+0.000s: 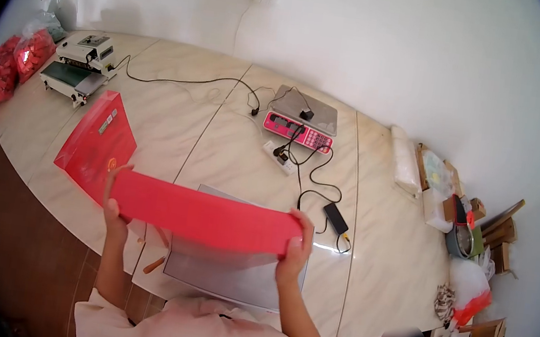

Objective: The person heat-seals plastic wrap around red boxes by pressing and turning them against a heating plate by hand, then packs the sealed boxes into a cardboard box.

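Note:
A long red piece, perhaps a flat bag or folded sheet (206,216), stretches between my two hands above the table's front edge. My left hand (114,199) grips its left end, fingers behind and thumb in front. At the other end my right hand (296,246) is closed round the edge. Beneath it lies a flat grey board or screen (229,272), partly covered by the red piece. Just left of my left hand a red bag (99,143) with a small label and an orange mark rests on the table. A wooden-handled tool (153,266) lies beside the board.
A sealing machine (82,69) stands at the back left near plastic bags of red items (34,54). Behind the board are a pink-fronted scale (299,130), a power strip (278,158), loose cables and a black adapter (336,217). Boxes and a pot (459,241) crowd the right side.

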Tool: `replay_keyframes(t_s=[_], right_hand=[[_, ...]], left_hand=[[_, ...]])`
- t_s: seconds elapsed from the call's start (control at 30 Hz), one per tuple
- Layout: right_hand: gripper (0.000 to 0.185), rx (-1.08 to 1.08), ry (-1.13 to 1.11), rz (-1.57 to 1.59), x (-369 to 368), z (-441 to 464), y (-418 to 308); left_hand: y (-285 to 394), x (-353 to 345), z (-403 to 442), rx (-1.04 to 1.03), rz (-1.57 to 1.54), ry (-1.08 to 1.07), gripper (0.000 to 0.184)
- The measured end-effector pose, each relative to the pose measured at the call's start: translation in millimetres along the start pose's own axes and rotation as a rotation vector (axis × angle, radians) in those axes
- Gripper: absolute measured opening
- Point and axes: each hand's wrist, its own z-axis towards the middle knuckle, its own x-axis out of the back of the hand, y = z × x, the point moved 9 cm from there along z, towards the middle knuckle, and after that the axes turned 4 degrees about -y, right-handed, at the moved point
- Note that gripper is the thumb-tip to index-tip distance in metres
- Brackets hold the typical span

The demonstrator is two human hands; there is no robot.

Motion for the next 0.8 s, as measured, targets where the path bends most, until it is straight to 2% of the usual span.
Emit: replay_keyframes(t_s=[0.13,0.17,0.2,0.33,0.4,0.53,0.63,0.8], right_hand=[[0.065,-0.049,0.133,0.096,49.3,-0.4,19.3],[0.066,-0.04,0.155,0.1,61.8,-0.5,19.8],[0.067,-0.031,0.183,0.101,75.2,-2.1,19.6],[0.063,-0.064,0.253,0.084,115.5,-9.5,5.4],[0.056,-0.051,0.289,-0.079,129.2,-14.7,-8.8],[0.057,-0.022,0.295,-0.175,139.1,-20.2,-13.6],[0.059,-0.069,0.281,-0.118,132.4,-16.5,-11.3],[0.053,-0.009,0.268,-0.051,109.7,-12.6,-0.6]], left_hand=[[36.8,-70.1,12.0,0.008,-0.028,-0.132,0.095],[29.5,-76.4,14.2,-0.039,-0.01,-0.088,0.093],[30.7,-93.5,16.0,-0.016,-0.026,-0.176,0.091],[10.4,-142.2,8.6,0.029,-0.14,-0.295,0.089],[-3.0,-156.0,-0.3,0.048,-0.17,-0.316,0.09],[-3.4,-166.5,-10.1,0.065,-0.176,-0.372,0.094],[-0.8,-165.6,-9.8,0.054,-0.188,-0.433,0.097],[-32.9,-130.8,-18.7,0.086,-0.124,-0.41,0.097]])
